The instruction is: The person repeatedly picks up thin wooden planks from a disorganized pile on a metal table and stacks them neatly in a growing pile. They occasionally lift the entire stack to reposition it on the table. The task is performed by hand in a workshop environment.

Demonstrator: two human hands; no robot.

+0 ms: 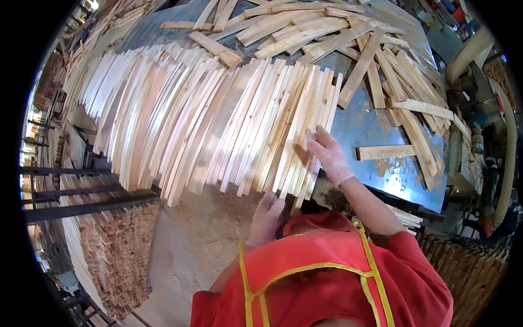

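A long row of narrow wooden strips (245,128) lies side by side on the metal table, their near ends sticking out past its edge. My right hand (330,158), in a pale knitted glove, is over the right end of the row. Its fingers are stretched and a little apart, touching or just above the outermost strips. At the near ends of the strips, my left hand (265,219), gloved too, points its fingers up against the ends. They look slightly blurred and apart, with nothing seen gripped in them.
Loose boards (305,38) are heaped across the back and right of the metal table (348,128). One short board (385,152) lies right of my right hand. A stack of cut wood (111,250) stands at lower left beside a dark metal rail (81,207). A hose (509,147) hangs at right.
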